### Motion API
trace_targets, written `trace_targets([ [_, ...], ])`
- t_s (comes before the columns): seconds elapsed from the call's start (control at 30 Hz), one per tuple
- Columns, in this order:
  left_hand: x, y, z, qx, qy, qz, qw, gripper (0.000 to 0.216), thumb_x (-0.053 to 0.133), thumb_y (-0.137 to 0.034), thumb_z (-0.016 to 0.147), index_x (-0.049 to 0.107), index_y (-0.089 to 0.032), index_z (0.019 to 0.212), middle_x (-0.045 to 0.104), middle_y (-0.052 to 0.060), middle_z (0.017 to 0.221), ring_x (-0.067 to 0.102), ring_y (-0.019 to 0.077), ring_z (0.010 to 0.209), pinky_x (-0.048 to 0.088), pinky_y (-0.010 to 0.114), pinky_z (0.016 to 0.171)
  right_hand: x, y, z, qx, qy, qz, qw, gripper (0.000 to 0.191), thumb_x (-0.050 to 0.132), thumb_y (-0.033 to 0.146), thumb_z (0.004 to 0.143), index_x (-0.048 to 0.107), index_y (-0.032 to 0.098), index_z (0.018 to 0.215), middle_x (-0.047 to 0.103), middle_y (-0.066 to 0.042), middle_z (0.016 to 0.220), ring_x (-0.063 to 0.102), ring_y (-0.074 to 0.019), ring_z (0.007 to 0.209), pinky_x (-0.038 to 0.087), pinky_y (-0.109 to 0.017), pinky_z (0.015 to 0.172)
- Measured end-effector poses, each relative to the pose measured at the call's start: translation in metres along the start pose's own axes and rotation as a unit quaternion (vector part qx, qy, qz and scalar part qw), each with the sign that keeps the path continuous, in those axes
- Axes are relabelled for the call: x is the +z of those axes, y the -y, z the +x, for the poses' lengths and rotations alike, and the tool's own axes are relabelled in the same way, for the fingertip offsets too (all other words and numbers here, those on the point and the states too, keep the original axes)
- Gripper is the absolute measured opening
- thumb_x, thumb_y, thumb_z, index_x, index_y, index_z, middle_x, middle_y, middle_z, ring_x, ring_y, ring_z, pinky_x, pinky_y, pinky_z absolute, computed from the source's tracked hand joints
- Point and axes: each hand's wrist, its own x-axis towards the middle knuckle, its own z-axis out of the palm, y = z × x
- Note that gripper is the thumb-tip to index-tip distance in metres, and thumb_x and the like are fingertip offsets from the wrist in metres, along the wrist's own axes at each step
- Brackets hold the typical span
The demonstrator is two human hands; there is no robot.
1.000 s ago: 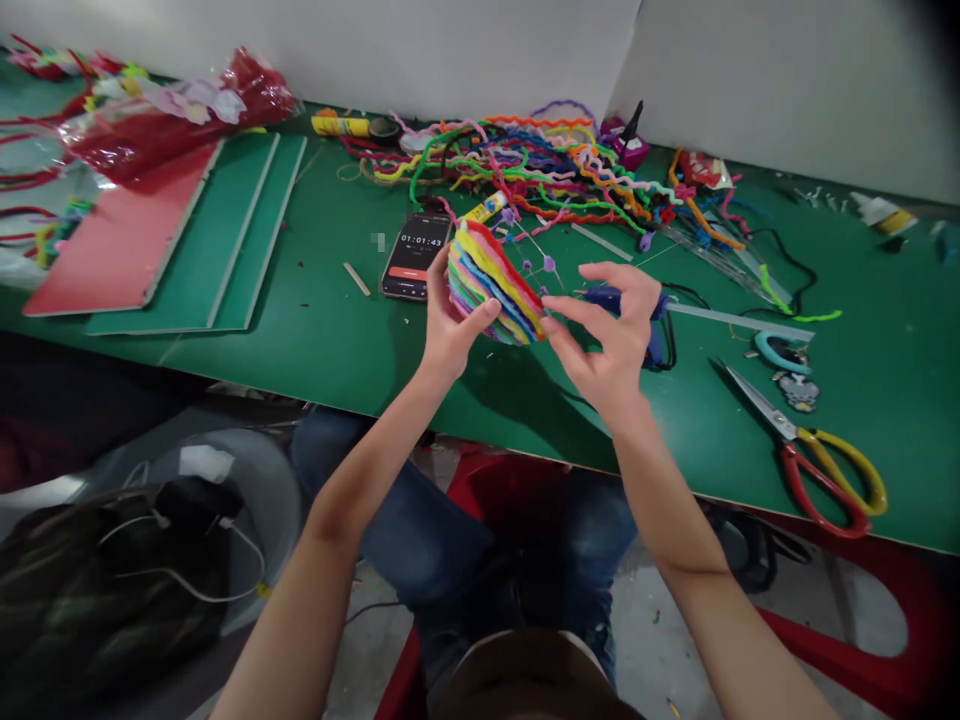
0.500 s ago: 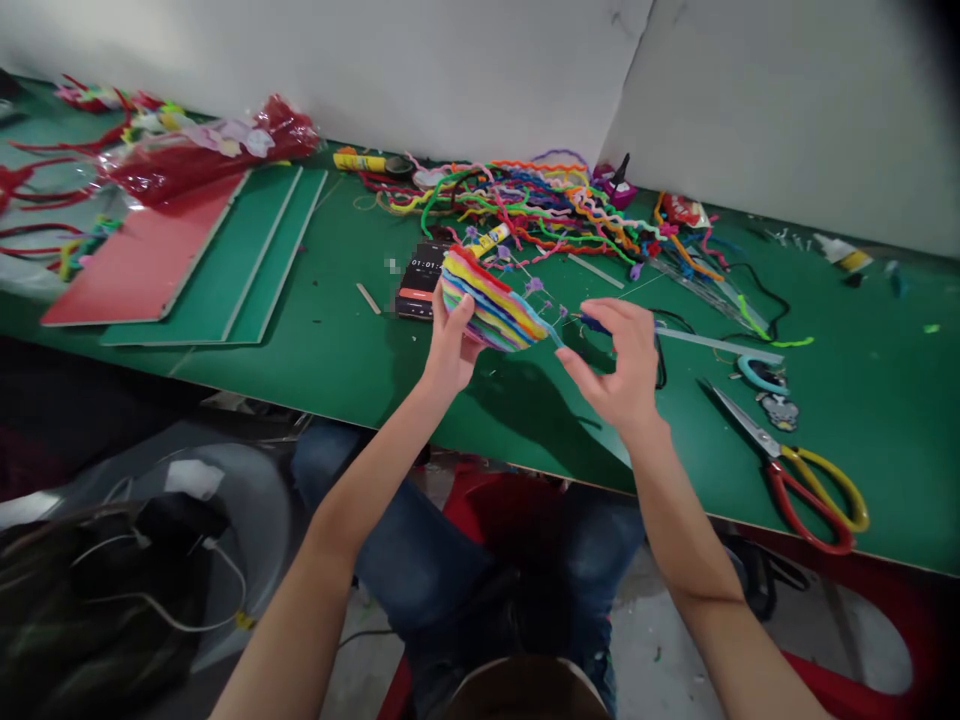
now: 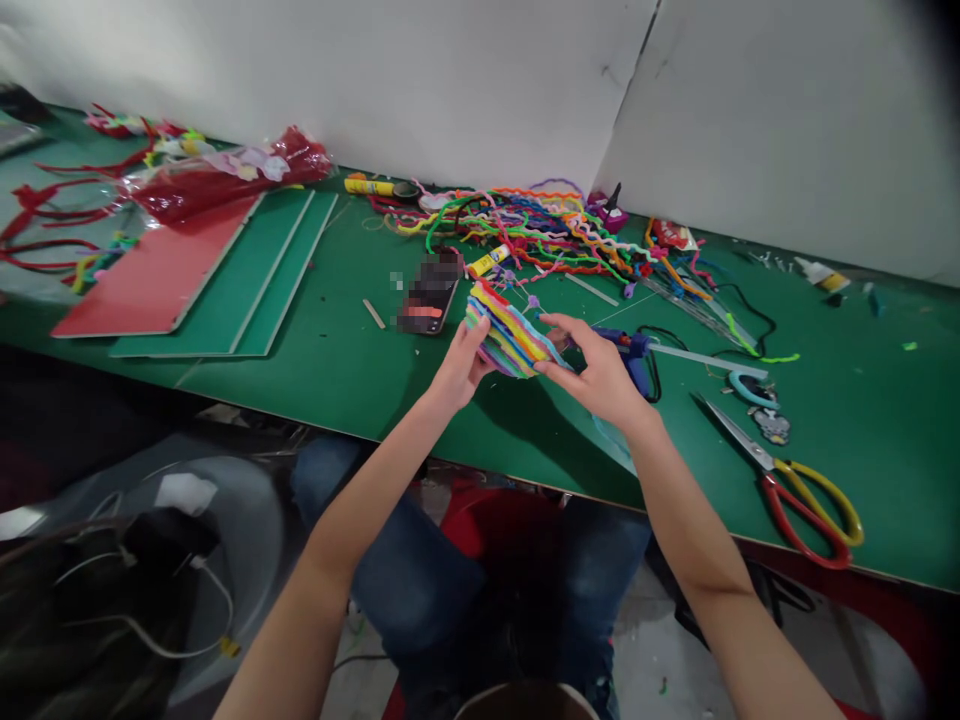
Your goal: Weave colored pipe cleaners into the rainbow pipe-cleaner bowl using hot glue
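A rainbow-striped piece (image 3: 513, 332), made of fuzzy pipe cleaners laid side by side, is held up above the table. My left hand (image 3: 459, 372) grips its left end, thumb on the front face and the other fingers hidden behind. My right hand (image 3: 597, 372) pinches the right end, where a light blue pipe cleaner runs along the edge. A light blue strand (image 3: 613, 440) hangs below the right hand, beside the wrist. Behind that hand lies a blue glue gun (image 3: 636, 350) with a clear glue stick (image 3: 709, 358) in it.
Loose pipe cleaners (image 3: 525, 225) are heaped at the back. A phone (image 3: 431, 292) and a yellow glue tube (image 3: 489, 262) lie behind the piece. Scissors (image 3: 780, 470) rest by the right front edge. Red and green boards (image 3: 202, 280) lie left, near a red plastic-wrapped bundle (image 3: 187, 190).
Both hands and the striped piece have shifted slightly right and down in view. My right hand has closed in on the piece's right end, and a light blue strand now hangs below it.
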Motion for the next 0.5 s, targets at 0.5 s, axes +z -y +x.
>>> trace_targets([
  [0.5, -0.029, -0.02, 0.002, 0.426, 0.017, 0.472, 0.772, 0.032, 0.05, -0.053, 0.088, 0.061, -0.024, 0.092, 0.046, 0.004, 0.138, 0.029, 0.0273, 0.141, 0.03, 0.054, 0.114, -0.005, -0.007, -0.001, -0.031, 0.074, -0.016, 0.997, 0.033, 0.063, 0.022, 0.083, 0.061, 0.024, 0.116, 0.071, -0.002, 0.1, 0.063, -0.0193, 0.093, 0.046, -0.037, 0.088],
])
